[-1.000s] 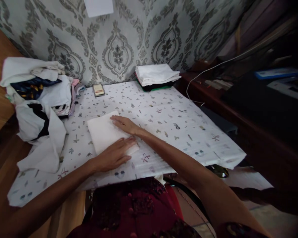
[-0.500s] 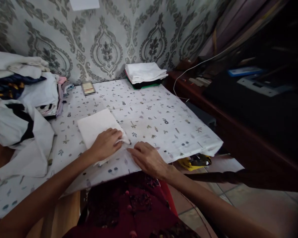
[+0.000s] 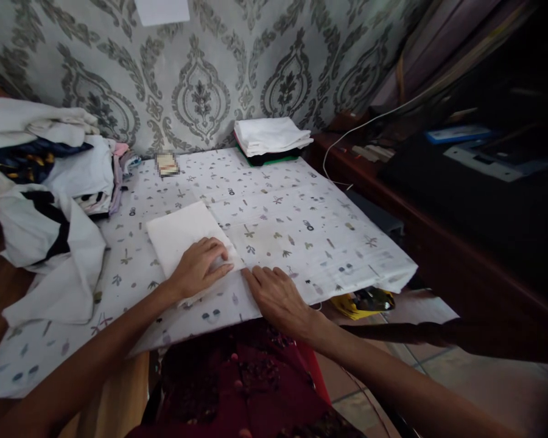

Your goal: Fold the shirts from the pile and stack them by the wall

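Note:
A folded white cloth lies flat on the table in front of me, its near part hidden under my left hand. My left hand rests on the cloth with its fingers curled at the right edge; a bit of white fabric shows between thumb and fingers. My right hand is at the cloth's right corner, fingers bent and pressed together, their tips touching that corner. The hand itself hides how much fabric it pinches.
A patterned white cover spreads over the table. At the left is a heap of clothes; at the back stands a folded stack. A small pixelated item lies near the wall. Dark furniture and a white cable are at right.
My right hand has come up against the cloth's corner, where a small gap showed before. My left thumb has shifted slightly right. The whole view has moved a little.

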`<state>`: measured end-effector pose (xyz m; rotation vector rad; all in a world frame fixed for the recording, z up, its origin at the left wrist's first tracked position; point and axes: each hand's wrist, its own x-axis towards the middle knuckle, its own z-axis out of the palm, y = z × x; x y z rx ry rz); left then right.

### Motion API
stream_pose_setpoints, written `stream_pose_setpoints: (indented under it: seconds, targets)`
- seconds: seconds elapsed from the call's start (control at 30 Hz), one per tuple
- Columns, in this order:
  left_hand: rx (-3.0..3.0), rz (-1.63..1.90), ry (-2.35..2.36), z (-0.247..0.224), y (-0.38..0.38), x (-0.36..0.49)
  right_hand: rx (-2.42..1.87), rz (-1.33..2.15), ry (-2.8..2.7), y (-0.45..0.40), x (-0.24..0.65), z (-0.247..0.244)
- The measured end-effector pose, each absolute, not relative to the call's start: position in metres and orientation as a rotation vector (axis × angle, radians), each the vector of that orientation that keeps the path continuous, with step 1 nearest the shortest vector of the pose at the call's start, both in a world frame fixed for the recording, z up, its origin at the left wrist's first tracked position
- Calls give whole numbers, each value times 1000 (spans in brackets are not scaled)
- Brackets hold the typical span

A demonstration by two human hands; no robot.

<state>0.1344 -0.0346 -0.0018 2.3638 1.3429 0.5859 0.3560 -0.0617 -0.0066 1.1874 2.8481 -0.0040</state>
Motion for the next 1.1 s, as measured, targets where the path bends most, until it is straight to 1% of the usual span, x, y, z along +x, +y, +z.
stream_pose_setpoints:
  seconds: [0.1,0.2,0.27,0.33,0.4,0.5,0.67,0.73,0.8,0.83,0.9,1.0,1.03,1.1]
  targets:
    - [2296,618,1251,5,-35,128,1239,-85,2885,-62,360,-9]
    - [2233,664,1241,12,-17,107,1380,-327,2965,-59,365,-12]
    - [2220,743,1432,15,8,84,1554,-508,2983,-54,364,-14]
    - [2163,782,1698,15,40,57,1733,-590,2926,-48,360,-13]
    - [1998,678,1840,13,70,35,1841,-587,2817,-40,351,-8]
    - [1814,474,1803,8,103,16,1859,-610,2678,-29,335,4]
    - [1819,381,1691,9,115,15,1796,-725,2666,-20,318,11]
    - [1815,369,1672,10,112,15,1844,-866,2692,-19,316,7]
    - [1808,365,1669,11,108,15,1903,-1128,2729,-15,315,0]
    - [1804,364,1675,11,105,15,1926,-1311,2741,-12,316,-2]
    - [1800,359,1698,11,100,16,1984,-1800,2668,-2,319,-5]
    - [1707,357,1727,8,89,23,2174,-2580,2183,22,332,-3]
    - [1650,364,1740,6,84,27,2263,-2754,1995,30,338,-2]
    - [1569,384,1764,1,75,37,2384,-2929,1754,42,351,-1]
